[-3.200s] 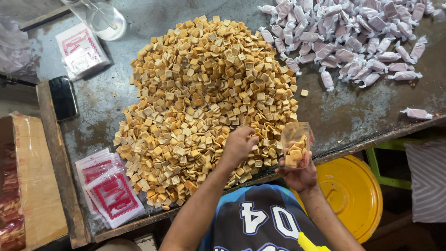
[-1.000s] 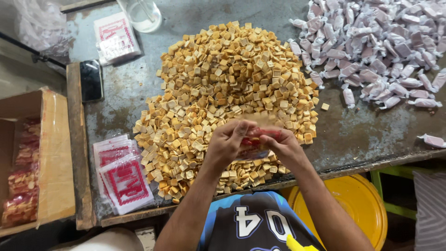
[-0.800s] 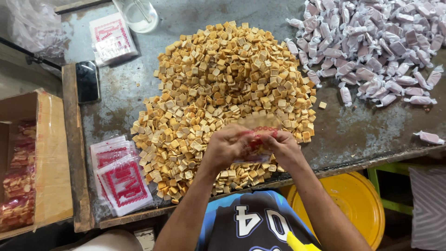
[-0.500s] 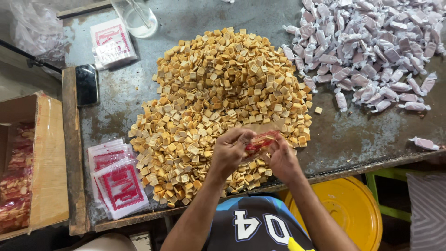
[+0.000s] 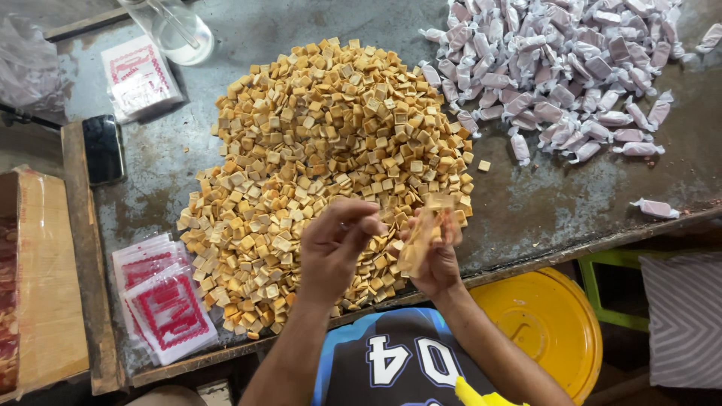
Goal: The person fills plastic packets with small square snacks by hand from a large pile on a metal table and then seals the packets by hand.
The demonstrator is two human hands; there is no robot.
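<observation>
A big heap of small square tan crackers [image 5: 316, 173] covers the middle of the grey metal table [image 5: 571, 203]. My right hand [image 5: 436, 256] holds a small clear bag of crackers [image 5: 421, 237] upright over the heap's near edge. My left hand [image 5: 338, 244] hovers just left of the bag, fingers curled with the tips pinched together; whether it grips anything I cannot tell. A stack of empty clear bags with red print [image 5: 162, 301] lies at the table's near left.
A pile of filled, twisted pale wrapped packets [image 5: 571, 68] lies at the far right, one stray packet [image 5: 656, 208] near the edge. A phone [image 5: 103, 148], a glass jar [image 5: 177, 30] and more printed bags [image 5: 139, 75] lie far left. A cardboard box [image 5: 41, 278] stands left, a yellow lid [image 5: 549, 323] below the table.
Both hands held the bag's red-printed top together over the heap. Now the left hand has come off to the left and the right hand alone holds the bag upright.
</observation>
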